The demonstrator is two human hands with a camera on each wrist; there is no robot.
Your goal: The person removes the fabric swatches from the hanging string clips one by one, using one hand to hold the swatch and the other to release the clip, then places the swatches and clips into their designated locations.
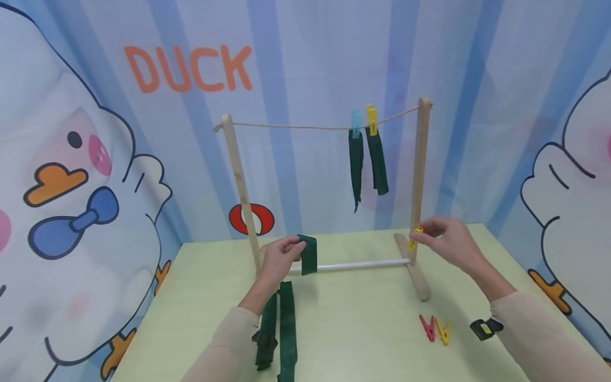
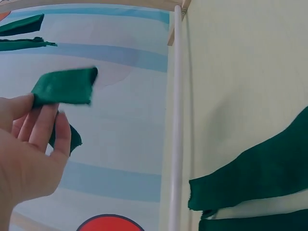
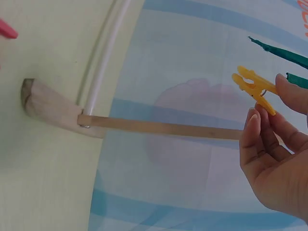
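My left hand [image 1: 278,260] pinches a dark green fabric strip [image 1: 310,254] between thumb and fingers, raised in front of the rack's left post. One end of it droops past the fingertips; in the left wrist view another bit of the cloth [image 2: 74,138] shows behind the fingers. Near the right post, my right hand [image 1: 448,241] grips a yellow clothespin [image 3: 254,87] by its handles, its nose pointing away from the fingers. On the rope [image 1: 296,127], a blue clothespin [image 1: 356,124] and a yellow clothespin [image 1: 372,120] each hold a hanging green strip.
Two more green strips [image 1: 288,329] lie on the table by my left forearm. A red clothespin [image 1: 428,328] and another yellow clothespin [image 1: 444,332] lie at the right. The wooden rack has a left post [image 1: 241,185], a right post [image 1: 420,164] and a white crossbar [image 1: 363,265].
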